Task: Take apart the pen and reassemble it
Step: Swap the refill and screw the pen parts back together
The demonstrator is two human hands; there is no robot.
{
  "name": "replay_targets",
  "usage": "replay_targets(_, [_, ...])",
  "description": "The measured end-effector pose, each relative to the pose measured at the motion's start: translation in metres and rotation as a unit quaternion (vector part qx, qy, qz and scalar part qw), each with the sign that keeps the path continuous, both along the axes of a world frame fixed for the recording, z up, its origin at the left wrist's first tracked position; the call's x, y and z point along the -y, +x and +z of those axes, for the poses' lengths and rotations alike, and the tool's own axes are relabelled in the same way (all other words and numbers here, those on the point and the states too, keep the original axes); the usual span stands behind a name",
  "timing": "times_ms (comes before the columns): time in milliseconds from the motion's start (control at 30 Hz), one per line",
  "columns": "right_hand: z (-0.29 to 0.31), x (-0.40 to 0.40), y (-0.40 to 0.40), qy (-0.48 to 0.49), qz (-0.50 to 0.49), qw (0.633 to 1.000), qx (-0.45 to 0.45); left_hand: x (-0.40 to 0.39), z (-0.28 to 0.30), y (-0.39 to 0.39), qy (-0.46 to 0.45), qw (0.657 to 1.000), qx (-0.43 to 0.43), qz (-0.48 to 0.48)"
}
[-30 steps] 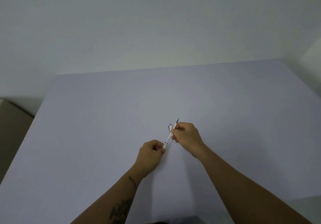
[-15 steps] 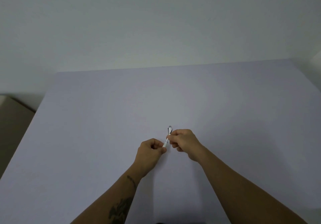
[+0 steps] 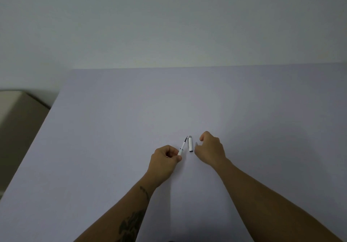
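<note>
Two pen pcs: white refill (image 3: 182, 146) in left hand (image 3: 165, 160), cap (image 3: 190, 144) on table (image 3: 112, 129).

No text, label, brand, number or sign can be read anywhere. The white pen cap (image 3: 190, 144) on the worktop (image 3: 112, 129) and the pen body (image 3: 182, 146) show no legible print at this size. The dark tattoo (image 3: 131, 224) on the left forearm forms no readable letters.

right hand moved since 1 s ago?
Yes. The right hand has let go of the pen body and shifted right, past the cap lying on the table.
</note>
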State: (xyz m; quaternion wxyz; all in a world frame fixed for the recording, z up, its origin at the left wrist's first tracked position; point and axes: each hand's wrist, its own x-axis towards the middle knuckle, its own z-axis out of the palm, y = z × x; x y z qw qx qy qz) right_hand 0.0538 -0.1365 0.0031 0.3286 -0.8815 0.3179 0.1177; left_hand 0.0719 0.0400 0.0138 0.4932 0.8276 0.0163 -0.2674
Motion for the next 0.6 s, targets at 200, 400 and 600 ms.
replay_targets(200, [-0.006, -0.009, -0.004, -0.02, 0.012, 0.999, -0.022, -0.008, -0.002, 0.002, 0.005, 1.0, -0.006, 0.005])
replay_targets(400, [0.005, -0.008, -0.003, 0.038, -0.035, 0.998, 0.027, -0.016, -0.002, -0.002, 0.006, 1.0, -0.008, -0.002])
replay_targets(600, [0.049, -0.018, 0.009, 0.229, -0.128, 0.951, 0.161, -0.026, 0.004, -0.004, -0.005, 1.0, 0.0, -0.015])
